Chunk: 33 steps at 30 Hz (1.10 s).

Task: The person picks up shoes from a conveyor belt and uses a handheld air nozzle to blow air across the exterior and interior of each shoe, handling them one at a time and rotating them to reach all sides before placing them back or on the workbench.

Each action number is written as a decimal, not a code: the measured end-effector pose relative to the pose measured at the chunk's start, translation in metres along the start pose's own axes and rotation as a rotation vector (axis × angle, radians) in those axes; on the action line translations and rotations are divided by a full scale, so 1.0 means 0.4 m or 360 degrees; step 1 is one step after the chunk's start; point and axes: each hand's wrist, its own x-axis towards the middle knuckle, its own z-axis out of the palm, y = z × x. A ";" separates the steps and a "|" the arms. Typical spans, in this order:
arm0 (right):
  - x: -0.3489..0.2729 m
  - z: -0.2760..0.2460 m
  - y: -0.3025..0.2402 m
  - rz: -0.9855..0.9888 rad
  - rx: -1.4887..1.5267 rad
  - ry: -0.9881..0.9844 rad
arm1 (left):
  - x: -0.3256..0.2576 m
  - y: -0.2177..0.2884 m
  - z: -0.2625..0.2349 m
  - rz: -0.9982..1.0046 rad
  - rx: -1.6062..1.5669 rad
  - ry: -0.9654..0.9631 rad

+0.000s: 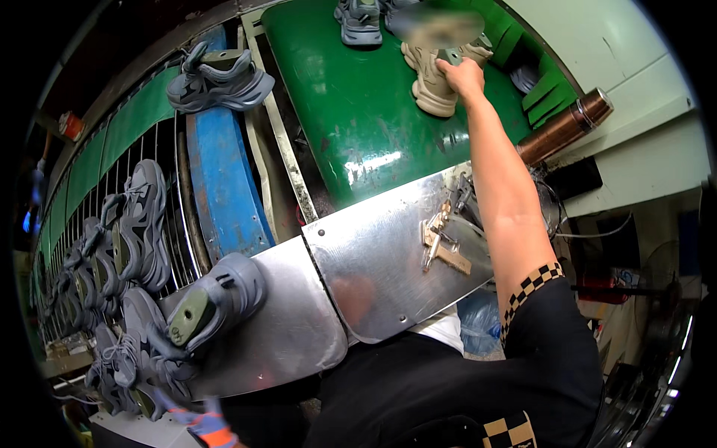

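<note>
My right hand point(463, 75) reaches far out over the green conveyor belt point(351, 112) and grips the top of a beige shoe point(433, 93) standing there. A second beige shoe point(478, 51) lies just behind it. At the lower edge, part of my left hand point(205, 427) shows in an orange and blue glove, close to several grey shoes point(127, 358). Its grip is hidden. A grey shoe with a green last inside point(216, 299) rests on the curved metal plate point(388, 269) in front of me.
Another grey shoe point(360, 21) sits far up the belt. One grey shoe point(220, 78) lies on the blue arch point(224, 187). A wire rack point(175, 194) at left carries several grey shoes. Small metal tools point(444, 243) lie on the plate. A copper-coloured cylinder point(564, 127) sits right.
</note>
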 end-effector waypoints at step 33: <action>-1.055 -0.088 -0.038 0.0337 0.2688 -0.2192 | -0.103 0.335 0.438 0.0356 -0.0021 -0.0859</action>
